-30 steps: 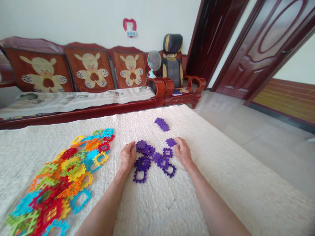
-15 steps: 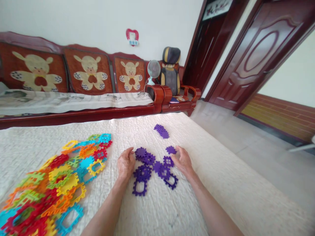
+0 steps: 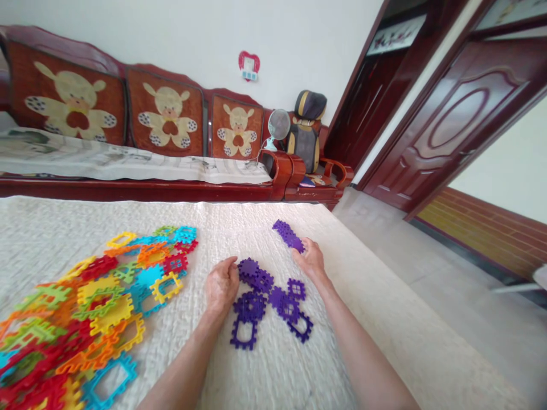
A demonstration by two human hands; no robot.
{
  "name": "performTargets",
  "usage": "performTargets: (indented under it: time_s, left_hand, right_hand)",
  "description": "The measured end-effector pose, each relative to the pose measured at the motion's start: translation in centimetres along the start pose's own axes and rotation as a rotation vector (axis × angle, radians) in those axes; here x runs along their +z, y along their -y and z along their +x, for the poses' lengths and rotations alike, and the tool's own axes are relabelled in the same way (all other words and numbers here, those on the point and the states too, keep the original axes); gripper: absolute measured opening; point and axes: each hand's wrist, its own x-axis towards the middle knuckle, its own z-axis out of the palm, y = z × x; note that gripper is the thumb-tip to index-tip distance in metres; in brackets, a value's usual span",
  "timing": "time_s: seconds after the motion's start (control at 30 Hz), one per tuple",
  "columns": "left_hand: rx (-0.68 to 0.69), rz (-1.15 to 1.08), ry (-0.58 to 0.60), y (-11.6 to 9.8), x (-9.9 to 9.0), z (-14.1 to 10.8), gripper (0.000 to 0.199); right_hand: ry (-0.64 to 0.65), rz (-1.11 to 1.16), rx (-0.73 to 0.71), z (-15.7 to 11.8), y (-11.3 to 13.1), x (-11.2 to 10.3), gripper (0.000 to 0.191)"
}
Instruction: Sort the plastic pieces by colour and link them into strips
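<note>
My right hand (image 3: 311,259) has its thumb and fingers on a solid purple piece (image 3: 296,245) at the near end of an overlapping purple row (image 3: 284,230). My left hand (image 3: 222,283) rests on the cloth, fingers curled and a little apart, nothing in it, beside the left purple cluster (image 3: 250,305). Between my forearms lie notched purple squares, some solid, some with window bars; a hollow frame (image 3: 244,333) sits at the cluster's near end. To the right is a second purple group (image 3: 288,307) with another hollow frame (image 3: 301,327).
A large heap of red, orange, yellow, green and blue pieces (image 3: 111,304) covers the left side of the white cloth (image 3: 384,353). Beyond its far edge stand a wooden sofa (image 3: 171,192) with bear cushions, a small fan (image 3: 278,124) and an armchair.
My right hand has moved forward with the solid purple piece, which now meets the near end of the far row. The view has shifted slightly; my left hand stays by the cluster.
</note>
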Motion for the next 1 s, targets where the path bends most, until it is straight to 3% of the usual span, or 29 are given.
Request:
performTargets:
  time_s: [0.23,0.33,0.43,0.5,0.57,0.63,0.7,0.83,1.0]
  left_hand:
    - [-0.012,0.011,0.01,-0.2,-0.1,-0.1,0.032]
    - [-0.016,-0.009,0.011,-0.1,-0.1,-0.1,0.033]
    - [-0.036,-0.031,0.005,-0.3,-0.3,0.0,0.034]
    - [-0.057,-0.033,-0.008,-0.4,-0.4,0.1,0.035]
    - [-0.065,-0.03,-0.016,-0.5,-0.5,0.2,0.035]
    - [-0.06,-0.031,-0.023,-0.5,-0.5,0.3,0.036]
    - [-0.056,-0.037,-0.031,-0.5,-0.5,0.3,0.036]
    - [-0.055,-0.038,-0.039,-0.5,-0.4,0.3,0.036]
    - [-0.067,-0.016,-0.028,-0.7,-0.5,0.4,0.036]
  right_hand:
    - [-0.068,0.103,0.052,1.2,-0.4,2.5,0.056]
    - [-0.124,0.138,0.052,1.1,-0.2,2.3,0.06]
    - [-0.145,0.186,0.002,0.8,1.1,1.4,0.047]
    - [-0.045,0.246,-0.075,0.3,2.8,0.9,0.033]
    - [0.17,0.314,-0.165,-0.4,5.1,0.4,0.024]
    - [0.384,0.359,-0.25,-1.3,7.5,0.1,0.022]
    - [0.51,0.369,-0.338,-2.3,9.6,-0.1,0.028]
    - [0.569,0.291,-0.481,-3.8,12.1,0.0,0.04]
    - [0.549,0.246,-0.496,-4.6,12.4,0.9,0.043]
